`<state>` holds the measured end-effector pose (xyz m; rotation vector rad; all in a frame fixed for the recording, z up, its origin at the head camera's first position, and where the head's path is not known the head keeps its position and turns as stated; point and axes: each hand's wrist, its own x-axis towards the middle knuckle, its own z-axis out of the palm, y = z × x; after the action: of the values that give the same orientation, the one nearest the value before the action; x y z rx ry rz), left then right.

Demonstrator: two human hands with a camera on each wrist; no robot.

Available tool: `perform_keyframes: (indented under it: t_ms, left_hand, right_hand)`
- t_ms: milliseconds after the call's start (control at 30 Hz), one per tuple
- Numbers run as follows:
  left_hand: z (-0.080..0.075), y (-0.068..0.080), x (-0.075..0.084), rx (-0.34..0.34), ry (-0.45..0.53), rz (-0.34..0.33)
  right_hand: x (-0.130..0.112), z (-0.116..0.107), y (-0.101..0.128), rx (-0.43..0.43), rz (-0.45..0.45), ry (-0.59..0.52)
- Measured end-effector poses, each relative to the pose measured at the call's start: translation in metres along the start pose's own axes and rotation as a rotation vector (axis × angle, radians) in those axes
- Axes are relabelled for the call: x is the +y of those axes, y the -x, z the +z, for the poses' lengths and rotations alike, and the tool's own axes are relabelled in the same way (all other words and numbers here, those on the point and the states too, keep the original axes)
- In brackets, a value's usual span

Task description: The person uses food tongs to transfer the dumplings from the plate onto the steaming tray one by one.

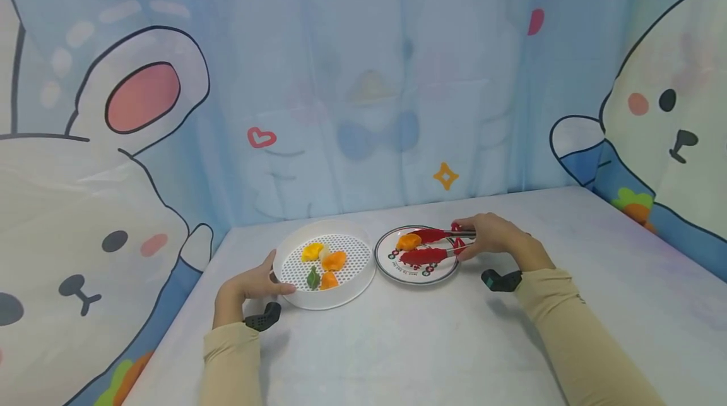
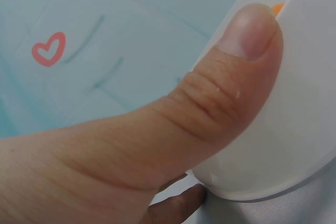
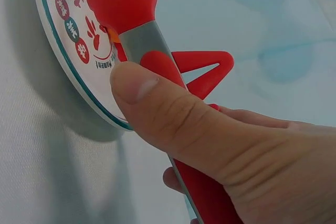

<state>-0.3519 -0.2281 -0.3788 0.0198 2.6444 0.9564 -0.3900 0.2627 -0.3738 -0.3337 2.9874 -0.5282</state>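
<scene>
While the left hand (image 1: 247, 286) grips the rim of the white perforated tray (image 1: 346, 295), thumb laid over the edge w/ a finger tucked beneath (seen close in the left wrist view), red tongs (image 1: 434, 245) are held by the right hand (image 1: 491, 235) over the printed plate (image 1: 420, 278). The tongs' handles are pinched btwn thumb and curled fingers; the thumb is pressed on the upper arm near its grey metal section, per the right wrist view. An orange food piece (image 1: 407, 241) is seen at the tong tips, at the plate's left-rear part; whether it is clamped or only touched can't be told. The lower tong arm is spread across the plate's middle. Inside the tray are found a yellow piece (image 1: 312, 250), an orange piece (image 1: 334, 260), a smaller orange piece (image 1: 329, 280) and a green piece (image 1: 312, 277), grouped close together. Tray and plate are set just beside each other on the pale table (image 1: 431, 349), tray to the left. A cartoon rabbit backdrop (image 1: 113, 160) is hung behind and at both sides.
</scene>
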Motion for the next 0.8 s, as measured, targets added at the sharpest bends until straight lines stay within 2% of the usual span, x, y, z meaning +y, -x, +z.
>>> perform_keyframes:
  t_ms: [200, 500, 800]
  left_hand:
    - [-0.0009, -0.0005, 0.0005, -0.003, 0.010, 0.007]
    - [-0.0007, -0.0002, -0.0004, -0.012, 0.022, 0.033]
    - [-0.0002, 0.0022, 0.0016, -0.003, 0.003, 0.015]
  right_hand:
    - [0.0008, -0.0019, 0.0012, 0.019, -0.015, 0.008]
    - [0.0036, -0.0015, 0.0018, 0.040, 0.018, 0.016]
    - [0.0045, -0.0003, 0.0025, 0.072, 0.014, 0.032]
